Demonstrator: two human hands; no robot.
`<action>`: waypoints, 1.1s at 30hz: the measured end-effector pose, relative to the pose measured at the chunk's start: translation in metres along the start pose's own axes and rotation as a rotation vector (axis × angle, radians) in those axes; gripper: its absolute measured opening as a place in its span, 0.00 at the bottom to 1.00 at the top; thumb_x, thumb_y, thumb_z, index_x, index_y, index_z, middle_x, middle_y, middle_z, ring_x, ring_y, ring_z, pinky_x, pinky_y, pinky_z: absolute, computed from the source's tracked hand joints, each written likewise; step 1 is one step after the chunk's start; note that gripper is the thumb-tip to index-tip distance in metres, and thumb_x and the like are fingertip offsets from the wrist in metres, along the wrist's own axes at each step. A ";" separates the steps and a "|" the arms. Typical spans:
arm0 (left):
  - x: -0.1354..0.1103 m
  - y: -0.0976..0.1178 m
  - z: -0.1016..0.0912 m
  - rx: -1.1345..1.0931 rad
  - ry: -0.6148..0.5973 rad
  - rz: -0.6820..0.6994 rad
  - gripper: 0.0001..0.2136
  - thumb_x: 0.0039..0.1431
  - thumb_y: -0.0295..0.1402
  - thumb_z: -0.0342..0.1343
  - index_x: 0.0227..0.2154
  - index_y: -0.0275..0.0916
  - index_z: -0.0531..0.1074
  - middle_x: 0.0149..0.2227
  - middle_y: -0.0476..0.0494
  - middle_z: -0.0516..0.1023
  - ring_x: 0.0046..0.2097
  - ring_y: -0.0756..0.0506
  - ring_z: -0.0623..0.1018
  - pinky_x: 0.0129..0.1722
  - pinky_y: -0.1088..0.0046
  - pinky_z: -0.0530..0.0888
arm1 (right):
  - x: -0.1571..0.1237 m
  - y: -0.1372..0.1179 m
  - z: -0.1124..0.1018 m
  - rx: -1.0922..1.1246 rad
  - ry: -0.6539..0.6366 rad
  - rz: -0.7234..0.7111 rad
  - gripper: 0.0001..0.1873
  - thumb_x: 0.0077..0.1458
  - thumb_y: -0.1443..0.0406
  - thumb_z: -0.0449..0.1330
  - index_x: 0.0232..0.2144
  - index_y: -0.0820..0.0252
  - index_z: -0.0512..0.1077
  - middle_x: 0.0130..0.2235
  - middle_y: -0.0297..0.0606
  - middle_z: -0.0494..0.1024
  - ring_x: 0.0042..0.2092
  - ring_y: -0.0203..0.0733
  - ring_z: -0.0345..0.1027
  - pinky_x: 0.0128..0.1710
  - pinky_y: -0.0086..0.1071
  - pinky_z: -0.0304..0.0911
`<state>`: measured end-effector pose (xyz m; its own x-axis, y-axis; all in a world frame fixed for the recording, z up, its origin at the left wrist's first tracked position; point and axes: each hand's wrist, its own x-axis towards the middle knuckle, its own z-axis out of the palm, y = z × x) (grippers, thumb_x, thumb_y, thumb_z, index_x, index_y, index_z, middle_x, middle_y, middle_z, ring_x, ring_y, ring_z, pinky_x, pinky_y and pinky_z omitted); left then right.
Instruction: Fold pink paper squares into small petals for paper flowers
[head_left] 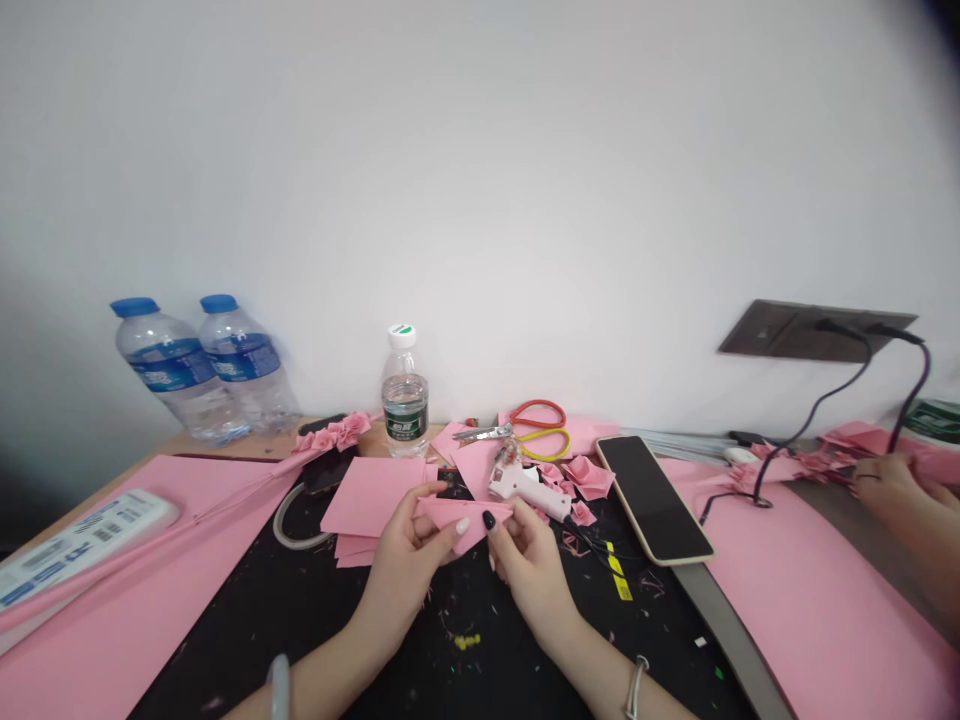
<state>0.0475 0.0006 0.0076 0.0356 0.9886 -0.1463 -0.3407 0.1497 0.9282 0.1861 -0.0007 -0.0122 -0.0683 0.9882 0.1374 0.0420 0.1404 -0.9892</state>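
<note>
Both of my hands pinch one small folded piece of pink paper (463,516) over the black mat (315,610). My left hand (416,555) grips its left end with thumb and fingers closed. My right hand (525,560) pinches its right end. Just behind lies a stack of pink paper squares (367,500). A white glue gun (525,485) rests right of the paper, close to my right hand.
Two large water bottles (202,365) and a small bottle (405,395) stand at the back. Scissors (525,425), paper roses (585,475), a phone (652,495), a power strip (82,535) and large pink sheets (810,590) lie around. Another person's hand (889,480) works at far right.
</note>
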 end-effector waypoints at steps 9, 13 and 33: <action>0.000 -0.003 -0.003 0.050 -0.059 -0.073 0.12 0.46 0.35 0.61 0.33 0.34 0.71 0.34 0.42 0.80 0.37 0.45 0.78 0.36 0.71 0.75 | -0.001 -0.002 0.004 0.036 0.020 0.034 0.17 0.56 0.55 0.52 0.22 0.58 0.55 0.16 0.25 0.61 0.15 0.27 0.50 0.14 0.23 0.44; 0.000 -0.004 -0.004 0.081 -0.047 -0.084 0.13 0.46 0.36 0.61 0.33 0.35 0.71 0.35 0.43 0.80 0.39 0.44 0.78 0.35 0.72 0.76 | 0.000 -0.005 0.003 0.043 0.030 0.037 0.18 0.55 0.55 0.52 0.21 0.58 0.55 0.16 0.25 0.61 0.15 0.27 0.49 0.14 0.23 0.44; 0.006 -0.004 -0.008 0.267 -0.176 0.001 0.09 0.48 0.35 0.59 0.30 0.35 0.71 0.26 0.48 0.77 0.28 0.48 0.76 0.22 0.78 0.73 | 0.002 -0.007 -0.002 0.019 0.003 0.026 0.15 0.52 0.59 0.58 0.21 0.59 0.60 0.15 0.25 0.61 0.15 0.28 0.51 0.14 0.24 0.45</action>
<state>0.0413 0.0057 0.0005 0.2054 0.9729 -0.1059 -0.0835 0.1252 0.9886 0.1880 0.0007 -0.0052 -0.0648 0.9916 0.1120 0.0248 0.1138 -0.9932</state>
